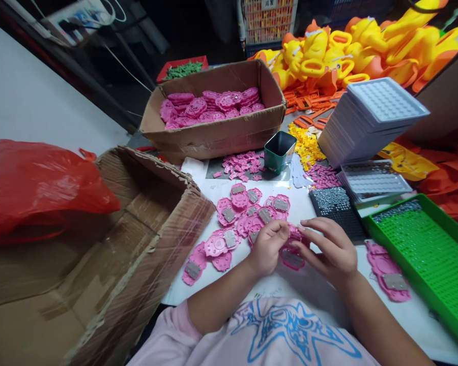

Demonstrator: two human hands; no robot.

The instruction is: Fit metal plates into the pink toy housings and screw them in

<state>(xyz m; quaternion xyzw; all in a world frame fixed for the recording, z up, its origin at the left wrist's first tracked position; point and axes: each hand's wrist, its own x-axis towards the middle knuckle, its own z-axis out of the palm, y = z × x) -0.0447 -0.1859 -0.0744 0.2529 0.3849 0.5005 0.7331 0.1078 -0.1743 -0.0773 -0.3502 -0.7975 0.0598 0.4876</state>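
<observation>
My left hand is closed, with thumb and forefinger pinching the edge of a pink plastic casing. The casing has a grey metal plate on it. My right hand bends round the other side of the casing, fingertips at its upper edge; any small part between them is too small to make out. Left of my hands, several similar pink casings with grey plates lie overlapping on the white table surface. One more casing lies right of my right hand.
A cardboard box of pink casings stands behind, near a dark green cup and small pink parts. Right are a black screw tray, a green tray and stacked white trays. An open carton is left.
</observation>
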